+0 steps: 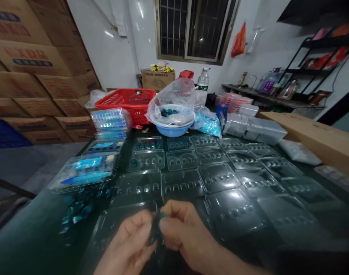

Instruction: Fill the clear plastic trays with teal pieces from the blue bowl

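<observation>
Low in the view, at the centre of a clock whose twelve points toward the window, the two hands meet over a clear tray point(103, 225). Between them is a small teal piece point(158, 225), blurred and partly covered by the fingers. The left hand point(136, 233) pinches it from the nine o'clock side, thumb against curled fingers; the right hand point(184, 231) does the same from three o'clock. Both grips are nearly closed, parted only by the piece itself. Whether it touches the tray below cannot be told.

The piece looks light and hard, like moulded plastic. Loose ones in the pile point(87, 211), just past nine o'clock on the table point(45, 217), throw sharp highlights, so the faces are probably smooth and a little slippery. It seems unlikely to break under finger pressure, but a lopsided pinch could make it skid out. Opposite sides near its middle look the best hold, with the thumb squarely facing the index finger; its exact outline is hidden.

The trays point(220, 177), ranked from eleven round to three o'clock, are thin, glossy and likely to flex or slide; they would be better taken by the rim than by the moulded bumps. More teal pieces sit in the bowl point(174, 131) at twelve.
</observation>
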`<move>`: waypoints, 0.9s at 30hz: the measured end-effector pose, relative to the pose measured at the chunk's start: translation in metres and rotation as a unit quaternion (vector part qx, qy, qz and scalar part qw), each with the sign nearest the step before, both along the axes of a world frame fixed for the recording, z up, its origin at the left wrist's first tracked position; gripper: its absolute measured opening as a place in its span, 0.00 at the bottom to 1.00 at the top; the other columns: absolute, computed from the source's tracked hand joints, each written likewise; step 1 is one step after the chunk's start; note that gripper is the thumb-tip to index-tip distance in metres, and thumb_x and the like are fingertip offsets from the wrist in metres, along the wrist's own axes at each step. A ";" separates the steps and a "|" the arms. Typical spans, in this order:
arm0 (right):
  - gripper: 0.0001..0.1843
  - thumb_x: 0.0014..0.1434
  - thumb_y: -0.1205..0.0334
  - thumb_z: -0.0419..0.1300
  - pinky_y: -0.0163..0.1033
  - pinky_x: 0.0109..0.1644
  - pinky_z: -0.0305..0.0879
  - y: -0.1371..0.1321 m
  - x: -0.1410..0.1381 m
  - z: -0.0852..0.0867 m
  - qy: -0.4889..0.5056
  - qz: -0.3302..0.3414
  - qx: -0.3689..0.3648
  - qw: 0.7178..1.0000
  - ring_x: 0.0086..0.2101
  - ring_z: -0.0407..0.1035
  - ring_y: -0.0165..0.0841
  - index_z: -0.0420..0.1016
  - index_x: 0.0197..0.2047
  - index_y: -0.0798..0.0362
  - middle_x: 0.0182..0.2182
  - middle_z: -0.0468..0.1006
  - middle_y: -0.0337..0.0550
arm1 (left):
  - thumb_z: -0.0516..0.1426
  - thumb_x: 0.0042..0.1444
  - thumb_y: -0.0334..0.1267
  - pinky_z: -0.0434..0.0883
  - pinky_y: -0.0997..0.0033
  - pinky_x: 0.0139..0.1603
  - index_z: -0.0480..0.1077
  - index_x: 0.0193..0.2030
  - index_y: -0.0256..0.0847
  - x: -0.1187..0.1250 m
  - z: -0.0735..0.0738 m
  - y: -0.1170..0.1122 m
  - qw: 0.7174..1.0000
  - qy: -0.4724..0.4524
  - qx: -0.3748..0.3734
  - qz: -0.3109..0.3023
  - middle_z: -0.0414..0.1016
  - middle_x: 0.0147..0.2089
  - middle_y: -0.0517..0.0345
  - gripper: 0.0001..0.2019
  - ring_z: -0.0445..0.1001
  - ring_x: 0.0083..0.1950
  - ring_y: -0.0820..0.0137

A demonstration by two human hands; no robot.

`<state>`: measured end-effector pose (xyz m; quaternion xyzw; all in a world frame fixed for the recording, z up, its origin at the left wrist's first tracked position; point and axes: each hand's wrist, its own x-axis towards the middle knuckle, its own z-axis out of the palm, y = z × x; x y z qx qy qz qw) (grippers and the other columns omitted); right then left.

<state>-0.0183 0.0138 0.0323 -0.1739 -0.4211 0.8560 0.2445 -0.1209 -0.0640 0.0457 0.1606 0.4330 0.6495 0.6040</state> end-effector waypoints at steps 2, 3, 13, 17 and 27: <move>0.08 0.48 0.69 0.57 0.30 0.19 0.38 -0.002 0.004 0.000 0.026 0.008 -0.045 0.999 0.15 0.42 0.20 0.60 0.22 0.55 0.12 0.52 0.27 | 0.56 0.46 0.37 0.59 0.78 0.22 0.62 0.20 0.37 0.005 -0.002 0.000 0.999 -0.027 0.017 0.019 0.56 0.18 0.64 0.10 0.55 0.19 0.79; 0.09 0.48 0.69 0.57 0.30 0.19 0.37 -0.002 0.006 0.001 0.040 0.016 -0.066 0.997 0.15 0.41 0.20 0.60 0.22 0.55 0.12 0.51 0.27 | 0.57 0.46 0.36 0.58 0.78 0.21 0.61 0.19 0.37 0.006 -0.004 0.000 0.998 -0.047 0.023 0.025 0.54 0.17 0.65 0.10 0.53 0.18 0.80; 0.14 0.49 0.64 0.60 0.29 0.20 0.40 0.001 0.013 0.004 0.122 -0.010 -0.198 0.972 0.17 0.43 0.20 0.56 0.23 0.55 0.17 0.52 0.30 | 0.58 0.45 0.35 0.60 0.80 0.22 0.62 0.22 0.38 0.011 -0.001 0.002 0.994 -0.057 0.032 0.089 0.56 0.20 0.65 0.08 0.56 0.20 0.80; 0.12 0.51 0.60 0.59 0.29 0.20 0.43 0.010 0.011 0.003 0.103 -0.010 -0.106 0.989 0.16 0.44 0.21 0.59 0.24 0.55 0.14 0.51 0.28 | 0.55 0.48 0.39 0.59 0.79 0.20 0.63 0.23 0.38 0.014 0.004 0.004 0.983 0.136 0.064 0.106 0.64 0.26 0.61 0.09 0.57 0.20 0.80; 0.13 0.54 0.58 0.56 0.29 0.21 0.46 0.011 0.007 -0.005 0.001 -0.015 0.058 0.998 0.16 0.49 0.21 0.60 0.24 0.56 0.12 0.58 0.30 | 0.60 0.40 0.29 0.60 0.77 0.22 0.66 0.23 0.39 0.010 0.007 0.009 0.885 0.424 0.075 0.179 0.67 0.27 0.60 0.06 0.63 0.26 0.74</move>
